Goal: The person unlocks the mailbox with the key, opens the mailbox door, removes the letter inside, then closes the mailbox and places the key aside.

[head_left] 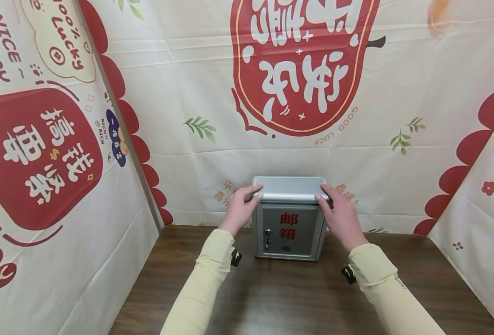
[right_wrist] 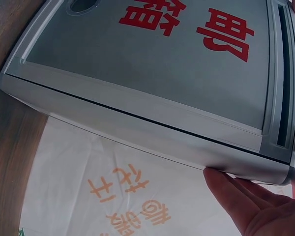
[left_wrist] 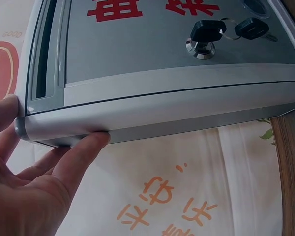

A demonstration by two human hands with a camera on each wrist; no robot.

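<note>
A grey metal mailbox (head_left: 289, 222) with red characters on its door stands upright at the back of the table. My left hand (head_left: 240, 210) grips its upper left corner, and my right hand (head_left: 344, 215) grips the upper right one. In the left wrist view, the left hand's fingers (left_wrist: 83, 155) lie along the box's side wall. Keys (left_wrist: 206, 30) hang at the door's lock (left_wrist: 202, 50); the door is closed. A dark slot (right_wrist: 285, 73) runs under the top edge. In the right wrist view, the right hand's fingers (right_wrist: 231, 194) press the other side wall.
The brown wooden table (head_left: 280, 298) extends in front of the mailbox. A printed cloth (head_left: 179, 88) hangs right behind it, and another patterned cloth (head_left: 117, 242) covers the left side. More cloth (head_left: 481, 223) bounds the table on the right.
</note>
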